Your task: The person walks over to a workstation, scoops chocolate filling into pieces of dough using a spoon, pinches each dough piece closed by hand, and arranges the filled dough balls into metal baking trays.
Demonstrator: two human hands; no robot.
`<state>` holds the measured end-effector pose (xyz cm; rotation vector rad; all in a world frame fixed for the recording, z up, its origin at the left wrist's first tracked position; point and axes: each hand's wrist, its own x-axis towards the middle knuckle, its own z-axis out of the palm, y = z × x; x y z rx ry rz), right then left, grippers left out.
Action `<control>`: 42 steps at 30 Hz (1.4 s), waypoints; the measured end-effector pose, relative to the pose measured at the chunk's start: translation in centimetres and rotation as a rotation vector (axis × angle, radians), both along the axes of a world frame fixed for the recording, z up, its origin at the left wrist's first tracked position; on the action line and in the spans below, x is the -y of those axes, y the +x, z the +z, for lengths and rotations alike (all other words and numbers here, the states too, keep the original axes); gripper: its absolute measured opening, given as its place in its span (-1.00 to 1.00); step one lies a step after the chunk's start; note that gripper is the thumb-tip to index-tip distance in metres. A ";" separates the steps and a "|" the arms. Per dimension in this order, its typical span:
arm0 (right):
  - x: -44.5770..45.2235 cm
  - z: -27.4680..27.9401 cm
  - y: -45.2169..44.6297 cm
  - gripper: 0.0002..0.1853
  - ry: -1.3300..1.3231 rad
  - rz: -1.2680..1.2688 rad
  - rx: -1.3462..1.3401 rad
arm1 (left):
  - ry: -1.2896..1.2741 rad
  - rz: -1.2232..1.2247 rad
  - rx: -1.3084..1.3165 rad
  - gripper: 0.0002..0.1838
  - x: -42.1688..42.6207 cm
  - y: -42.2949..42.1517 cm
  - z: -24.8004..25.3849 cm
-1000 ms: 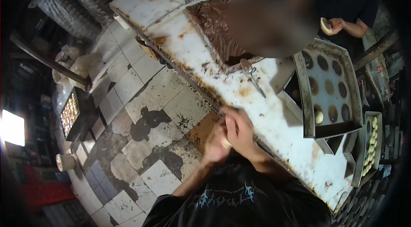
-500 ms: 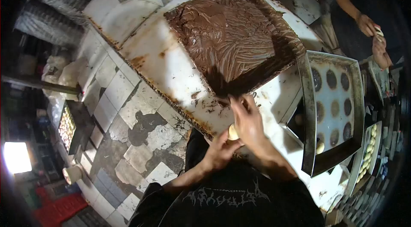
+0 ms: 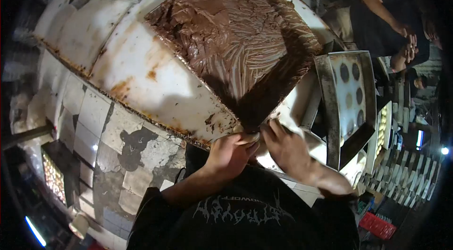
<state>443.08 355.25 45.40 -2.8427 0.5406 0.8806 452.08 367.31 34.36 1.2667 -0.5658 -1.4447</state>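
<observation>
At the far left, a dark box (image 3: 66, 174) is sitting on the floor, and the shadows are hiding part of it; the small pieces inside are showing too faintly to identify. The white table (image 3: 127, 66) is stretching across the middle, its chipped edge slanting down toward the person. The left hand (image 3: 226, 155) is closing around a pale piece of dough (image 3: 247, 139), which is lying at the fingertips, on the side facing the other hand. The dough's longer side appears to be running crosswise, pointing roughly from one hand to the other. The left hand is gripping it, so it is nearer; the right hand (image 3: 288, 151) is hovering just beside it, fingers bending inward. The brown paste (image 3: 207, 28) is spreading beyond both hands, its near corner pointing toward the gap between them.

The left fingers are covering much of the dough, so its full outline is staying unclear. The right fingertips are pointing away from view, and whether they are pinching anything, I cannot tell. Farther right, the wall of the metal pan (image 3: 329, 108) is blocking part of its inside. Beyond it, dough balls (image 3: 381, 129) are lining a narrow tray, and a co-worker's hands (image 3: 408, 52) are meeting, blurred.
</observation>
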 end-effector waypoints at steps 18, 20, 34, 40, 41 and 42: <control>-0.6 -16.5 -11.1 -0.69 0.072 -0.519 1.235 | -0.353 0.556 -0.796 -0.39 -2.6 -7.1 2.1; -1.3 -13.4 -12.0 -0.79 0.262 -0.683 1.332 | -0.004 0.674 -0.548 -0.16 -2.4 -10.2 2.4; -8.5 -5.7 -22.8 -0.74 0.281 0.405 1.177 | -0.146 0.809 -0.643 -0.44 -9.9 -21.5 4.0; -10.5 -1.4 -27.6 -0.78 0.578 -0.067 0.921 | -0.211 0.203 -0.300 -0.47 -13.7 -27.7 3.1; -10.1 -1.1 -28.3 -0.82 0.837 -0.244 0.674 | -0.104 0.128 -0.337 -0.44 -14.0 -28.4 3.2; -10.0 -0.8 -29.3 -0.86 1.085 -0.416 0.423 | -0.104 0.107 -0.352 -0.44 -14.5 -29.6 3.3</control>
